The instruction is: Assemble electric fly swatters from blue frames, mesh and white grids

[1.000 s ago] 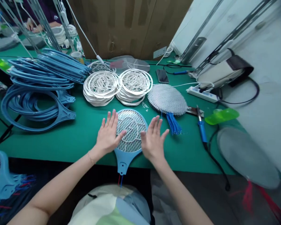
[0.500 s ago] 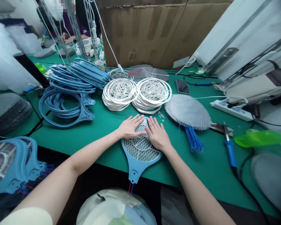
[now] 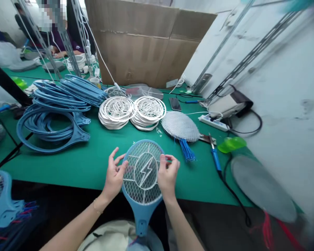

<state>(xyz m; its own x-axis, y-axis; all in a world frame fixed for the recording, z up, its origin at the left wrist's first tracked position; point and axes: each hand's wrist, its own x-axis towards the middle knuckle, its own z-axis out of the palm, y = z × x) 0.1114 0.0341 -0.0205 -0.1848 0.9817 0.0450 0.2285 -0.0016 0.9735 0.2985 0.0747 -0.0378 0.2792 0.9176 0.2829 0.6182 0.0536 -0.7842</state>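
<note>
A blue electric mosquito swatter head (image 3: 142,219) is held at the table's front edge, its lower end towards me. Its wire mesh carries a white ring with a lightning bolt. My left hand (image 3: 116,174) grips the left rim, thumb on top and some fingers seemingly under the mesh, while its upper fingers stick out. My right hand (image 3: 169,172) pinches the right rim, with its fingers curled. Beyond it lie two piles of white plastic grid rings (image 3: 117,109), and to the right a stack of round metal meshes (image 3: 180,125) with blue wires.
Blue swatter frames (image 3: 52,129) are heaped at the left. More assembled heads (image 3: 2,205) with red and blue wires sit lower left. A soldering iron (image 3: 215,157), power strip (image 3: 214,122) and phone (image 3: 175,104) lie right. Cardboard (image 3: 146,52) stands behind; a person (image 3: 68,45) sits beyond.
Both hands have gone from lying flat on the mesh to holding the rim at either side. The swatter head has come nearer to me and its lightning bolt now shows. The view has shifted right.
</note>
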